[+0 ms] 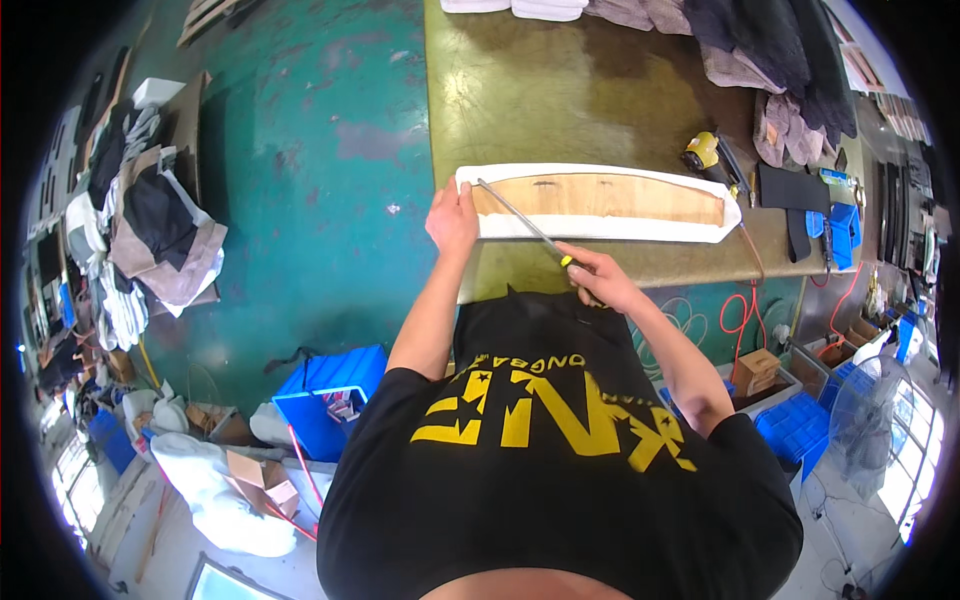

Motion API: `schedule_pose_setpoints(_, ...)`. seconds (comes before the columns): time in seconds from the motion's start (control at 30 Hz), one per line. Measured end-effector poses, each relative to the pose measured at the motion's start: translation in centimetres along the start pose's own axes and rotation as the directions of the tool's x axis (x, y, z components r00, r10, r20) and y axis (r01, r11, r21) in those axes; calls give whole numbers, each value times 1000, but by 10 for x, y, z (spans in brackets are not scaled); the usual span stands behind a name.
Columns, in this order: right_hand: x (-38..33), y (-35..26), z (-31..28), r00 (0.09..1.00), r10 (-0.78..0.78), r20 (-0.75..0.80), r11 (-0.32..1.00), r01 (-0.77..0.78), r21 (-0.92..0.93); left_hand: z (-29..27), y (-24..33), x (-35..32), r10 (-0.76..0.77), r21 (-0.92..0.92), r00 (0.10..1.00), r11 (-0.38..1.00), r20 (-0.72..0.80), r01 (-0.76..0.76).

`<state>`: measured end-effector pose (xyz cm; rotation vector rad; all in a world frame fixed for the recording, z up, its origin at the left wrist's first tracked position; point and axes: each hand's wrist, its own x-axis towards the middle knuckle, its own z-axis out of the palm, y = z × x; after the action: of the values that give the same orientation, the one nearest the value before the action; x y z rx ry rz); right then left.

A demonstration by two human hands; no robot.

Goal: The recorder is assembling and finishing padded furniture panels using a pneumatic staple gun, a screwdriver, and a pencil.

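A long wooden board (625,198) lies on the table, with white padding (620,229) wrapped around its edges and bare wood in the middle. My left hand (454,215) grips the padded board at its left end, thumb and fingers closed on the white edge. In my right hand (603,278), just in front of the board, is a screwdriver-like tool (527,222) with a long thin metal shaft and a black and yellow handle. The shaft crosses the board's left part, and its tip touches or nearly touches the padding beside my left fingers.
A yellow and black power tool (703,152) sits past the board's right end. Dark fabric pieces (790,188) and a blue box (845,232) lie farther right. Grey and black cloth (765,50) is heaped at the back right. Blue bins (335,385) stand below the table edge.
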<state>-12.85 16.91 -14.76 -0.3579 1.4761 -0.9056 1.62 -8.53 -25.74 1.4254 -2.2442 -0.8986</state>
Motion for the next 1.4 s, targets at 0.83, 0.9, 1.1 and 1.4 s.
schedule_pose_setpoints(0.83,-3,13,3,931,-350,-104,823,252,-510,-7,8,6,-100,-32,994,994,45,101)
schedule_pose_setpoints(0.9,-1,14,4,942,-318,-109,837,225,-498,-6,8,6,-76,-20,997,997,35,76)
schedule_pose_setpoints(1.1,8,18,2,991,-117,-63,985,107,-132,-7,8,6,-93,-28,994,995,49,95)
schedule_pose_setpoints(1.4,14,15,-3,958,-154,-244,929,56,-366,-5,6,6,-97,-15,995,995,38,97)
